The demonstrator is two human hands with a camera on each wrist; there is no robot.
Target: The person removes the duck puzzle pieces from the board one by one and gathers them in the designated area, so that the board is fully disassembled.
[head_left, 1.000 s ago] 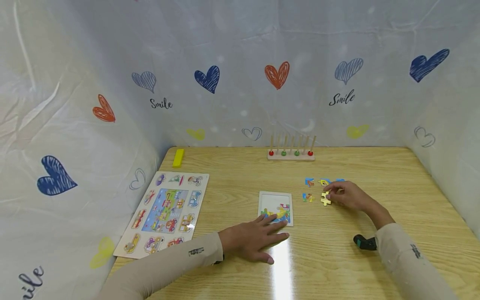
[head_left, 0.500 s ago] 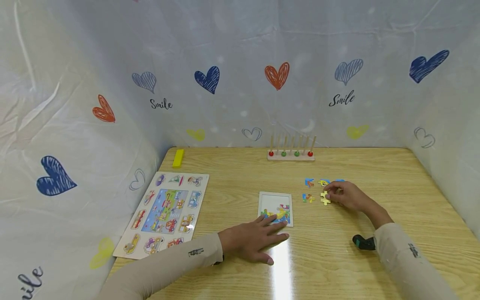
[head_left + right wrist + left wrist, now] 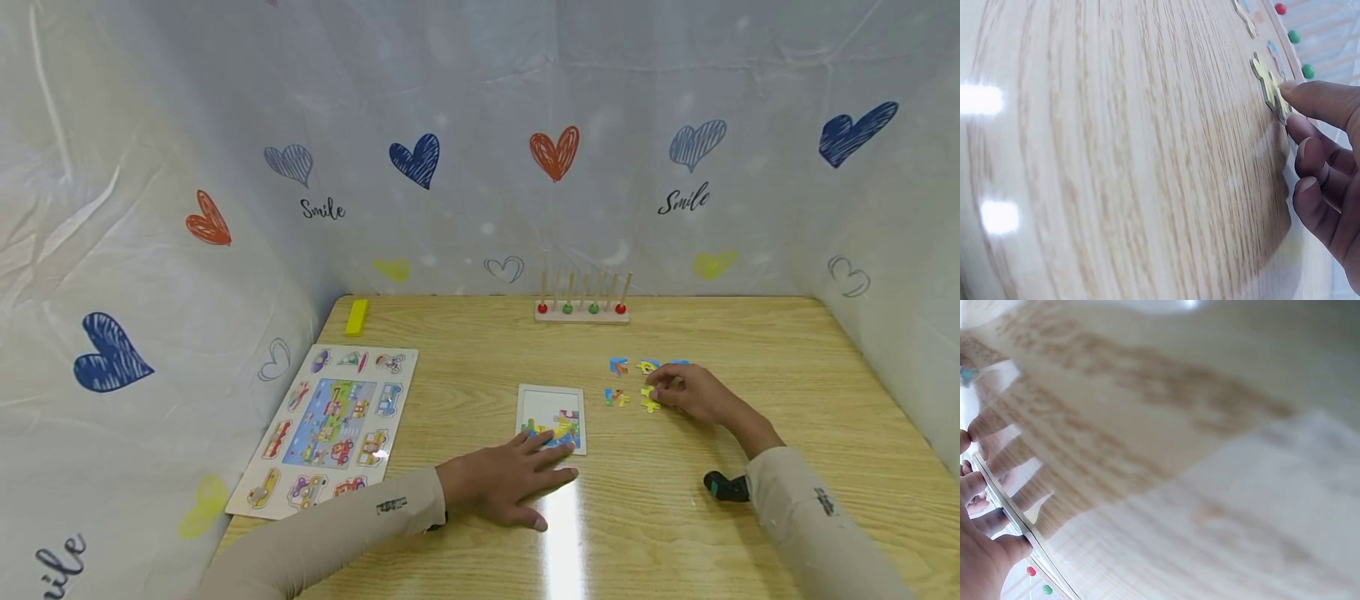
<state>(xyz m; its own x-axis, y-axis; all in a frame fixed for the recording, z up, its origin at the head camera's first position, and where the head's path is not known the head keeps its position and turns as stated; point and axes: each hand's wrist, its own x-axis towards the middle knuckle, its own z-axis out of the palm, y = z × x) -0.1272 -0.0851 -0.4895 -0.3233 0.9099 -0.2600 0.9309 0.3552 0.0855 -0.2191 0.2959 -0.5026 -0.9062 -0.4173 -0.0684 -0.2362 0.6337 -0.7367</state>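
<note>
My right hand (image 3: 693, 393) pinches a yellow jigsaw puzzle piece (image 3: 650, 401) at its edge, low over the table. In the right wrist view the thumb and a finger meet at that yellow piece (image 3: 1263, 81), while the other fingers curl loosely. Left of it is an orange and blue puzzle piece (image 3: 617, 397), with more pieces (image 3: 618, 366) in a row behind. My left hand (image 3: 510, 482) lies flat, fingers spread, its fingertips over the lower edge of a white puzzle tray (image 3: 551, 389). Colourful fitted pieces fill the tray's lower part, partly hidden by the fingers.
A large picture puzzle board (image 3: 405, 367) lies at the left. Behind it is a yellow block (image 3: 357, 317). At the back stands a wooden peg rack (image 3: 582, 314) with red and green beads. A black object (image 3: 726, 486) sits by the right sleeve.
The yellow piece has shifted and tilted slightly in my right fingers, its face looking brighter yellow now. My left hand stays in place on the tray.
</note>
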